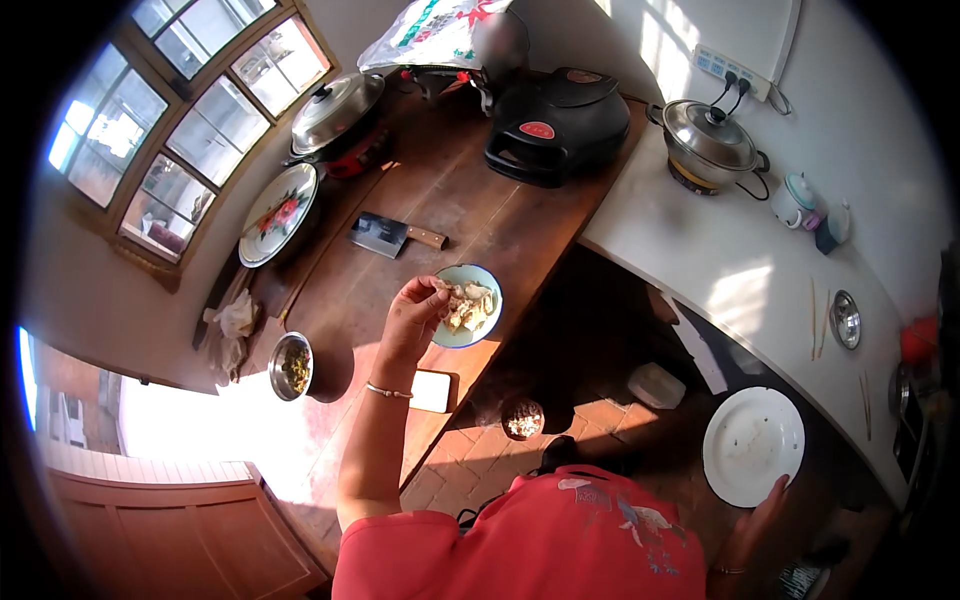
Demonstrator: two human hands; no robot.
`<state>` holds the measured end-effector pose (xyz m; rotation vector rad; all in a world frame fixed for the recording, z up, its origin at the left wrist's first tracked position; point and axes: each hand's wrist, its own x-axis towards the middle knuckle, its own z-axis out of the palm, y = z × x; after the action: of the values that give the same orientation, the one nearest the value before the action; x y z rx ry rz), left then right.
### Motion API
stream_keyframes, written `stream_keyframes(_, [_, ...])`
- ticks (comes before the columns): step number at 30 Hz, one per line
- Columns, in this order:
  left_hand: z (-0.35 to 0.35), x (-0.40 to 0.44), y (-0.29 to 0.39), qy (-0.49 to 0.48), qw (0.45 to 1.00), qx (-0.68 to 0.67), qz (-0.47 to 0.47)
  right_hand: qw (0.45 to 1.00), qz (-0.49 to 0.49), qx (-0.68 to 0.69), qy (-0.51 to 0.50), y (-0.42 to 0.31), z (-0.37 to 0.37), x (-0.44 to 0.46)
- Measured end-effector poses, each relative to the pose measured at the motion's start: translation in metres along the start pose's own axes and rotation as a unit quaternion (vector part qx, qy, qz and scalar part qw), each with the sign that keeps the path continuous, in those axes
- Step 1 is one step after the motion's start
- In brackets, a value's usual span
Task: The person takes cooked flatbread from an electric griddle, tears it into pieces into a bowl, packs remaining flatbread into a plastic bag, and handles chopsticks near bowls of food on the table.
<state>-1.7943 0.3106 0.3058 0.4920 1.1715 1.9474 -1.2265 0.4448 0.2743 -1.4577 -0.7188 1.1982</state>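
Pinching pale food (470, 308) over the bowl (478, 273) at the frame's centre, my left hand (415, 308) has its fingertips together; my right hand (765, 510) holds the white plate (754, 440) at lower right.

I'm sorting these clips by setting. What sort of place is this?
Probably a home kitchen: a cleaver lies on the wooden table, and a lidded pan stands on the white counter.
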Motion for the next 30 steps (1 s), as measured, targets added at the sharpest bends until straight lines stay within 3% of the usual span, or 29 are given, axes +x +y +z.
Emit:
stream_keyframes(4, [0.070,-0.025,0.029,-0.113,0.990,-0.061,0.053,1.000,0.012,-0.019,0.008,-0.015,0.024,-0.014])
stream_keyframes(8, [0.146,-0.055,0.055,-0.268,0.947,-0.072,0.159,1.000,0.011,-0.024,0.004,-0.009,0.032,-0.003])
stream_keyframes(11, [0.188,-0.074,0.072,-0.402,0.881,-0.107,0.227,0.998,0.038,-0.023,-0.034,-0.010,0.035,-0.001])
stream_keyframes(14, [0.216,-0.079,0.085,-0.520,0.783,-0.123,0.318,0.985,-0.017,-0.130,-0.109,-0.014,0.042,-0.009])
stream_keyframes(16, [0.233,-0.083,0.092,-0.525,0.759,-0.140,0.359,0.997,0.022,-0.027,-0.065,-0.014,0.056,-0.014])
stream_keyframes(18, [0.242,-0.091,0.098,-0.526,0.735,-0.156,0.399,0.997,0.007,-0.019,-0.081,-0.012,0.060,-0.016])
stream_keyframes(19, [0.241,-0.099,0.101,-0.494,0.764,-0.142,0.391,0.995,-0.006,-0.012,-0.100,-0.011,0.061,-0.015])
stream_keyframes(22, [0.240,-0.105,0.099,-0.465,0.784,-0.133,0.389,0.994,-0.005,0.012,-0.105,-0.006,0.059,-0.010])
stream_keyframes(25, [0.238,-0.100,0.102,-0.488,0.789,-0.125,0.353,0.997,0.004,-0.014,-0.077,-0.003,0.057,-0.006])
stream_keyframes(28, [0.232,-0.087,0.105,-0.582,0.727,-0.098,0.351,0.996,0.014,-0.004,-0.082,-0.018,0.075,-0.023])
stream_keyframes(30, [0.224,-0.083,0.100,-0.571,0.737,-0.123,0.340,0.994,0.018,0.007,-0.109,-0.015,0.074,-0.016])
